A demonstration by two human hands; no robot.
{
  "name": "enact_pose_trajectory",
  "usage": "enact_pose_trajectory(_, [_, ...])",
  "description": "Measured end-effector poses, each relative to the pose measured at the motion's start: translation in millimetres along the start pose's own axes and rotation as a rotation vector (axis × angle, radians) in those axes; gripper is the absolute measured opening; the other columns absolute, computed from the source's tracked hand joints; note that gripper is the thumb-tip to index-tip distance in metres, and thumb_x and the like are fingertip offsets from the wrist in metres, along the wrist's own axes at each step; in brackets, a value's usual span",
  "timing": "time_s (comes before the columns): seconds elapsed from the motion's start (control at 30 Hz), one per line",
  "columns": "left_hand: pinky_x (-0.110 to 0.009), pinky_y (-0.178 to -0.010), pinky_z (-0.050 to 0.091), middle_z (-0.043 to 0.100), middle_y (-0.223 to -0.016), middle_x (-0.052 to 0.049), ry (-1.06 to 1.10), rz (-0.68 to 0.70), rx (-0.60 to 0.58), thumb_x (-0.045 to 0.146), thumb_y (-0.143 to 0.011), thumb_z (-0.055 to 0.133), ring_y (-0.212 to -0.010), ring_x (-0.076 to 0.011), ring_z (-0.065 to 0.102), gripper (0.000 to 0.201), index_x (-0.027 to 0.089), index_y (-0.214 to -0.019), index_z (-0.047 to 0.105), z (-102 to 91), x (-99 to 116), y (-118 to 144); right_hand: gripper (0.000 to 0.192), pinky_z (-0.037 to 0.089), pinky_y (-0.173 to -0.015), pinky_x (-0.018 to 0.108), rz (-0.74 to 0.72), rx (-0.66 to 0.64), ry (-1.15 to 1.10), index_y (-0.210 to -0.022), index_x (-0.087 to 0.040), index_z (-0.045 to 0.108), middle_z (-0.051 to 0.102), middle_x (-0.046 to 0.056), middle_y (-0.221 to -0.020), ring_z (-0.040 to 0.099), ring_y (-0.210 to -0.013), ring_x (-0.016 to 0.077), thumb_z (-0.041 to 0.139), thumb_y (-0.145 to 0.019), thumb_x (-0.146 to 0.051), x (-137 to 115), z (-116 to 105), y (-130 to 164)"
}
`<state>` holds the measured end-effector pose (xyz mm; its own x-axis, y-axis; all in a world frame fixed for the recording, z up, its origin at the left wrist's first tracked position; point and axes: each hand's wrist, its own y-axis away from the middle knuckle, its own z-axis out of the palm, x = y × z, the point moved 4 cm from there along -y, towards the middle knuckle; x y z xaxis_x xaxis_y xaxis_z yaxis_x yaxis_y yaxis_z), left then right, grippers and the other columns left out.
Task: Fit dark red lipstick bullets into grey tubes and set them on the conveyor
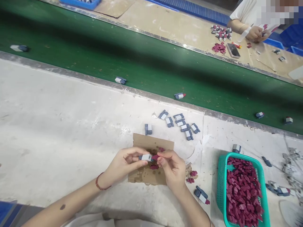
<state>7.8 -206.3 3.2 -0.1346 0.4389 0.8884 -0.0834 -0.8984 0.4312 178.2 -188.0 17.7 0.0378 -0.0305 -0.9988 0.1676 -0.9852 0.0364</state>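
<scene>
- Hands meet over a cardboard scrap (151,143) lying on the white counter (59,126); the scrap serves as the reference point below.
- Left hand (124,165) is closed around a small grey-and-white plastic piece (145,157), pinched between thumb and fingers and held level just above the scrap.
- Right hand (172,167) pinches a small maroon cap (155,156) at its fingertips; the cap touches the right end of the grey-and-white piece.
- A red cord bracelet (100,186) sits on the left wrist.
- A few loose maroon caps (153,166) lie on the scrap, directly under the hands; two more (191,176) lie just off its right edge.
- Beyond the scrap, a cluster of grey-and-white pieces (181,121) rests on the counter, with a single one (148,128) just past the scrap's far edge.
- To the right of the scrap, near the right forearm, a finished piece with a maroon tip (202,195) lies on the counter.
- Further right of the scrap stands a teal basket (221,186) heaped with maroon caps.
- Far beyond the scrap runs a green conveyor belt (142,63) carrying scattered pieces, one with a maroon tip (180,95).
- Across the belt from the scrap, another person's hands (257,33) are at work beside a phone (233,50) and a pile of similar parts (221,33).
</scene>
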Motion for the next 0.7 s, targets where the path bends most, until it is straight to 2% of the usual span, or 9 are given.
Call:
enact_pose_trajectory(0.13, [-0.017,-0.060,0.058,0.078,-0.077,-0.004,0.033,0.022,-0.014,0.024,-0.065,0.083,-0.066,-0.0156,0.071,0.018,0.017,-0.079,0.076,2.2,2,2,0.014,0.055,-0.059,0.025,-0.028,-0.044,0.037,-0.084,-0.020,0.071,0.073,0.003,-0.074,0.067,-0.062,0.0148,0.062,-0.089,-0.029,-1,4,1])
enact_pose_trajectory(0.4, [-0.021,-0.061,0.059,0.077,-0.079,-0.005,0.009,0.076,-0.018,0.021,-0.067,0.080,-0.069,-0.0178,0.071,0.013,0.017,-0.078,0.074,4.6,2,2,0.016,0.055,-0.063,0.025,-0.197,-0.117,0.186,-0.084,-0.020,0.068,0.073,0.003,-0.077,0.068,-0.068,0.0154,0.057,-0.094,-0.026,-10,10,-1])
enact_pose_trajectory(0.53, [-0.020,-0.059,0.057,0.074,-0.077,-0.005,-0.085,0.166,-0.050,0.018,-0.070,0.077,-0.069,-0.0172,0.069,0.008,0.017,-0.077,0.074,2.8,10,3,0.020,0.053,-0.061,0.026,-0.301,-0.155,0.271,-0.088,-0.020,0.065,0.072,0.003,-0.077,0.067,-0.068,0.0153,0.050,-0.098,-0.028,-21,7,-1])
enact_pose_trajectory(0.63, [-0.021,-0.060,0.055,0.073,-0.079,-0.005,-0.208,0.265,-0.093,0.018,-0.074,0.075,-0.071,-0.0174,0.068,0.007,0.018,-0.081,0.075,1.3,20,6,0.027,0.051,-0.060,0.028,-0.427,-0.219,0.498,-0.096,-0.018,0.063,0.071,0.006,-0.079,0.064,-0.068,0.0165,0.042,-0.102,-0.035,-31,4,-1])
enact_pose_trajectory(0.7, [-0.021,-0.059,0.053,0.073,-0.079,-0.005,-0.305,0.310,-0.138,0.020,-0.077,0.073,-0.069,-0.0169,0.066,0.009,0.019,-0.085,0.076,1.3,27,9,0.039,0.045,-0.055,0.029,-0.542,-0.257,0.722,-0.088,-0.017,0.062,0.068,0.007,-0.073,0.060,-0.064,0.0175,0.032,-0.104,-0.036,-36,4,1])
